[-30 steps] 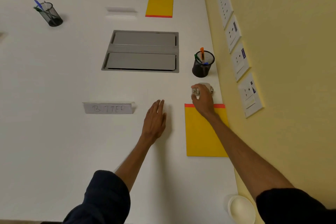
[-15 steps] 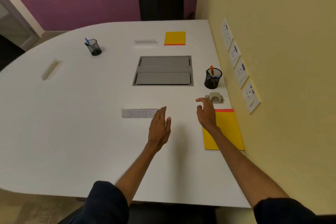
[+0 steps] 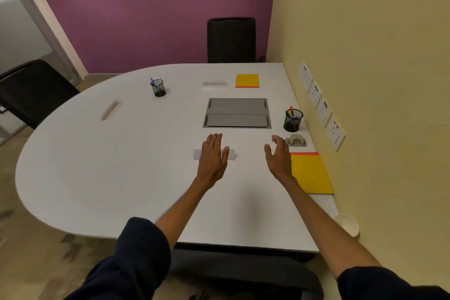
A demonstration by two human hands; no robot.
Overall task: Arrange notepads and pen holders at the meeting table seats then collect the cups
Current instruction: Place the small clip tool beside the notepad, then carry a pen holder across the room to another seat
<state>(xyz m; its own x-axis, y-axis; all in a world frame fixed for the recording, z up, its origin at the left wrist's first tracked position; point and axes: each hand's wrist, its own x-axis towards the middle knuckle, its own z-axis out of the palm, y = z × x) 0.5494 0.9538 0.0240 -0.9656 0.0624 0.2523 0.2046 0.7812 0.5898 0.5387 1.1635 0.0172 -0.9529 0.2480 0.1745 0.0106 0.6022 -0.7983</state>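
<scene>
Over the white table, my left hand is flat and open above a name plate. My right hand is open, fingers spread, holding nothing, just left of the near yellow notepad. A grey hole punch lies beyond that notepad, with a black mesh pen holder behind it. A second yellow notepad lies at the far seat, and another pen holder stands far left. A white cup sits at the table's near right corner.
A grey cable hatch is set in the table's middle. Two more name plates lie on the table. Black chairs stand at the far end and left. Wall sockets line the yellow wall on the right.
My right hand let go of the hole punch and drew back open. The view has risen and pulled back, so the whole table, chairs and cup show.
</scene>
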